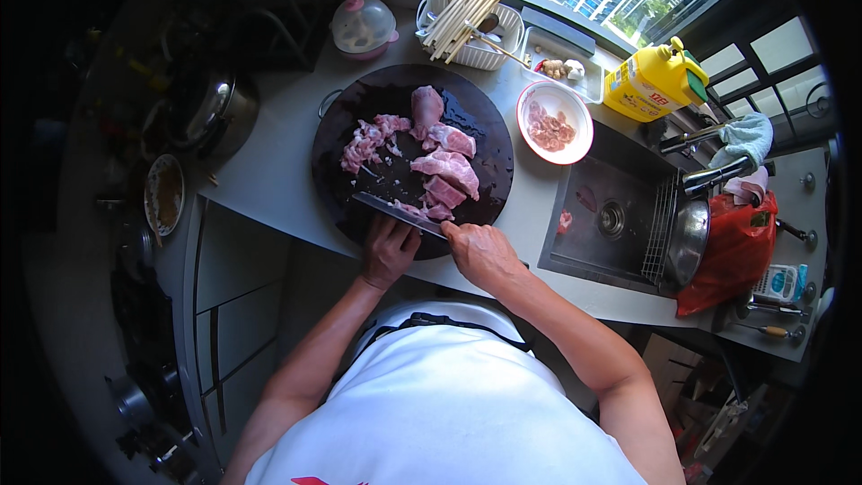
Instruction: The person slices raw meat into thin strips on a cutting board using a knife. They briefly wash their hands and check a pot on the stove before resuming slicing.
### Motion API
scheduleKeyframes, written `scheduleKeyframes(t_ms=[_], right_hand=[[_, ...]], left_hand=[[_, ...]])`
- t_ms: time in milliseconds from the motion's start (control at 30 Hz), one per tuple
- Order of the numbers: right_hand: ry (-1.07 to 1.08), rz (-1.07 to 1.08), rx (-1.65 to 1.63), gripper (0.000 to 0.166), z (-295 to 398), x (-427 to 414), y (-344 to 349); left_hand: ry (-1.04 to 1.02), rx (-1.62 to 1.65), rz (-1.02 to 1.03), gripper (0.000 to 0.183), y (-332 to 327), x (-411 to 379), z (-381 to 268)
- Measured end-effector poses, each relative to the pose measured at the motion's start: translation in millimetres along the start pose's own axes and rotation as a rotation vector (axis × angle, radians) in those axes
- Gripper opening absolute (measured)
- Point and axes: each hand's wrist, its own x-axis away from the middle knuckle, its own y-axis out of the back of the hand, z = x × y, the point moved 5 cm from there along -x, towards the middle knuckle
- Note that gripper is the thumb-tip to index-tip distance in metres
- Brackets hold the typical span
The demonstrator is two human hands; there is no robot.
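A round dark chopping board (404,101) lies on the light countertop, its surface wet. My right hand (486,252) grips the handle end of a kitchen knife (397,212), whose broad blade points left across the board's near part. Close behind the blade, on my side, is my left hand (392,249); its fingertips are partly hidden by the blade, so what they touch cannot be told. Small raw meat pieces (438,209) lie along the blade's far side. Beyond them sit larger chunks of raw meat (448,172), and a pile of trimmed scraps (367,141) is at the left.
Right of the board stands a red-rimmed bowl (581,148) of sliced meat, beside a sink (566,252) with a wire rack (658,232). Behind are a chopstick basket (495,57), a clear tray (592,84) and a yellow jug (646,87). A metal pot (236,111) stands left.
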Motion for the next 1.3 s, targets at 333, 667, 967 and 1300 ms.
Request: scheduleKeyframes(t_ms=[333,667,967,1300], right_hand=[[-0.021,0.074,0.028,0.018,-15,23,4],[0.063,-0.08,0.026,0.013,11,-26,-17],[-0.032,-0.017,-0.021,0.01,-31,23,10],[0.039,-0.005,0.04,0.015,6,-2,-4]], left_hand=[[0.015,-0.014,0.003,0.03,-1,6,2],[0.015,-0.001,0.013,0.028,1,2,0],[0.038,0.044,0.004,0.024,2,3,2],[0.016,-0.02,0.007,0.028,-3,12,8]])
